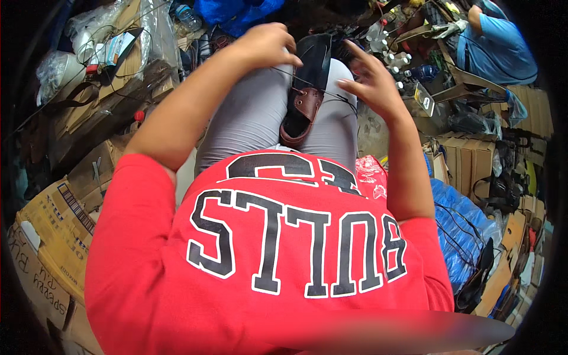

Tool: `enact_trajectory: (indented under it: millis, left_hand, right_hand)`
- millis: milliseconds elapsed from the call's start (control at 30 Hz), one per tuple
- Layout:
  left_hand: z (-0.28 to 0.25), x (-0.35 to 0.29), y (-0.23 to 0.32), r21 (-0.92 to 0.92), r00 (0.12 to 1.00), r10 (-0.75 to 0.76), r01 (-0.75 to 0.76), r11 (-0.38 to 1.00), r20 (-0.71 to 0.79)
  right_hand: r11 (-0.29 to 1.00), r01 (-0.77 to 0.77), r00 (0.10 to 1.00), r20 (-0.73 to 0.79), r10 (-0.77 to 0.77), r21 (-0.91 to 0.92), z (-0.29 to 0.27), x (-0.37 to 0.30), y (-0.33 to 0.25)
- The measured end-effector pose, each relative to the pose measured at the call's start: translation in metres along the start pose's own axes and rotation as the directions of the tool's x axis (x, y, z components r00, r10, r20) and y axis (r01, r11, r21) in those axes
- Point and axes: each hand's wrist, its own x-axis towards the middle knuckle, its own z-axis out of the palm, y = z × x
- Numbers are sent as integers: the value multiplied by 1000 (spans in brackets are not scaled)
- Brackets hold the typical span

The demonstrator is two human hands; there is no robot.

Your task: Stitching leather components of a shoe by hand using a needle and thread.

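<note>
A brown leather shoe (307, 105) with a dark inside and eyelets at its side is wedged between my knees, its long dark part stretching away from me. Thin dark cord (344, 97) trails from the shoe over my right thigh. Beside the shoe's far left edge, my left hand (266, 46) has its fingers curled; what they hold, if anything, is hidden. On the other side, above my right knee, my right hand (374, 81) has thumb and forefinger spread apart with nothing visible between them.
Clutter surrounds me: small bottles (397, 59) at the far right, cardboard boxes (467, 155) and a blue plastic bundle (458, 222) on the right. Cartons (56, 228) stand at left, with clear plastic bags (97, 26) farther off. Someone's blue-clothed body (500, 50) shows at far right.
</note>
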Motion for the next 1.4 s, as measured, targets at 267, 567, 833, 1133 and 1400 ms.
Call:
enact_trajectory:
  millis: [267, 567, 833, 1133, 1400]
  left_hand:
    - [-6, 7, 22, 27, 956, -92, 88, 996, 278]
    - [9, 30, 19, -13, 938, -30, 37, 999, 345]
    - [18, 33, 23, 184, 989, 51, -76, 980, 136]
    - [17, 26, 45, 230, 866, 154, -292, 928, 476]
    - [4, 39, 39, -243, 975, 222, -214, 946, 3]
  right_hand:
    - [846, -419, 810, 284, 513, -331, 6, 50, -44]
    - [788, -607, 723, 485, 491, 106, 9, 28, -4]
    - [725, -571, 791, 495, 360, 385, 21, 19, 20]
    - [800, -529, 793, 501, 347, 284, 21, 29, 24]
    - [938, -324, 946, 46, 320, 128, 19, 15, -21]
